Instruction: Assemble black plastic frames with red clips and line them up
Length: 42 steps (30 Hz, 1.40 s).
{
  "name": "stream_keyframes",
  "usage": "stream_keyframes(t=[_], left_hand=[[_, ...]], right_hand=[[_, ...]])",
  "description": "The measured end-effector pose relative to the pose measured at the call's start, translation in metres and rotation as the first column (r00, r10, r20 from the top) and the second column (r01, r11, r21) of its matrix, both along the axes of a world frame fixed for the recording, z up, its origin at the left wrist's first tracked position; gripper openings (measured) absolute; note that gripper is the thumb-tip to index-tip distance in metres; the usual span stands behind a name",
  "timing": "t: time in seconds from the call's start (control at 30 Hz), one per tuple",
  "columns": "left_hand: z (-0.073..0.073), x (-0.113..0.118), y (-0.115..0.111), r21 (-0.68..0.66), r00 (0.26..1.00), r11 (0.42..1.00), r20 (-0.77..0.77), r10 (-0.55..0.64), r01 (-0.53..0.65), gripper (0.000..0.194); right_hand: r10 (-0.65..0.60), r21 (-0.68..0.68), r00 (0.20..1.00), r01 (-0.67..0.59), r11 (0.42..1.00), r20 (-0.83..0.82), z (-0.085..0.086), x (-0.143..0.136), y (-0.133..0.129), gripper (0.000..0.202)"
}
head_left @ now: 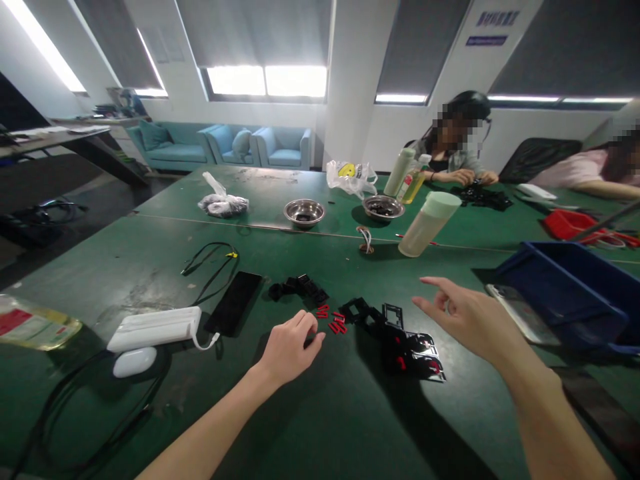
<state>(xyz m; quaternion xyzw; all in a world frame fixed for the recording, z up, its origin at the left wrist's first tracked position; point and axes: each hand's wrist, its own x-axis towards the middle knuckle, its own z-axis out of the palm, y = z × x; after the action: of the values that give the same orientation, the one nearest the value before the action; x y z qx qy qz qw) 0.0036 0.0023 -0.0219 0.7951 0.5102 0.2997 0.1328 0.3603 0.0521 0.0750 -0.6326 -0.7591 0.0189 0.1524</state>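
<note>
My left hand [293, 347] hovers low over the green table [320, 420], its fingers curled toward the thumb. A dark patch shows between thumb and fingers, but I cannot make out what it is. Just beyond lie several small red clips [337, 325] and a cluster of black plastic parts [303, 288]. My right hand [465, 313] is open, thumb and forefinger apart, with nothing between them. Left of it sit black square frames [393, 315] and glossy black pieces with red clips [414, 357] on them.
On the left are a phone [235, 303], a white power bank [155, 328], an earbud case [135, 362] and cables. Two steel bowls [304, 213], a green-capped bottle [430, 223] and a blue bin [565, 293] stand farther off. A co-worker [455, 147] handles black parts across the table.
</note>
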Motion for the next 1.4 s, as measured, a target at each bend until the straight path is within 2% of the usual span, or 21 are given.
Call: stream_keyframes(t=[0.13, 0.27, 0.53, 0.67, 0.9, 1.4], left_hand=[[0.002, -0.002, -0.001, -0.008, 1.000, 1.000, -0.019, -0.021, 0.021, 0.028], [0.000, -0.003, 0.000, -0.002, 0.998, 0.998, -0.040, -0.057, 0.057, 0.037], [-0.009, -0.004, 0.001, 0.033, 0.975, 0.992, -0.193, -0.113, 0.122, 0.052], [-0.009, -0.005, 0.001, 0.093, 0.969, 0.982, -0.203, -0.144, 0.166, 0.054], [-0.005, -0.005, 0.000, 0.158, 0.972, 0.970, -0.175, -0.155, 0.183, 0.056], [-0.005, -0.007, 0.000, 0.136, 0.961, 0.968, -0.212, -0.179, 0.211, 0.056]], right_hand=[[0.026, 0.030, 1.000, -0.026, 0.999, -0.007, 0.006, -0.020, 0.020, 0.059], [0.055, 0.002, 0.998, -0.055, 0.998, 0.002, -0.001, -0.030, 0.026, 0.054], [0.068, -0.088, 0.996, -0.064, 0.994, 0.050, -0.020, -0.006, 0.035, 0.036], [0.114, -0.156, 0.987, -0.096, 0.983, 0.114, -0.017, -0.005, 0.035, 0.027], [0.105, -0.271, 0.978, -0.054, 0.961, 0.180, -0.017, -0.016, 0.034, 0.021], [0.190, -0.318, 0.955, -0.111, 0.942, 0.229, -0.044, -0.018, 0.041, 0.023]])
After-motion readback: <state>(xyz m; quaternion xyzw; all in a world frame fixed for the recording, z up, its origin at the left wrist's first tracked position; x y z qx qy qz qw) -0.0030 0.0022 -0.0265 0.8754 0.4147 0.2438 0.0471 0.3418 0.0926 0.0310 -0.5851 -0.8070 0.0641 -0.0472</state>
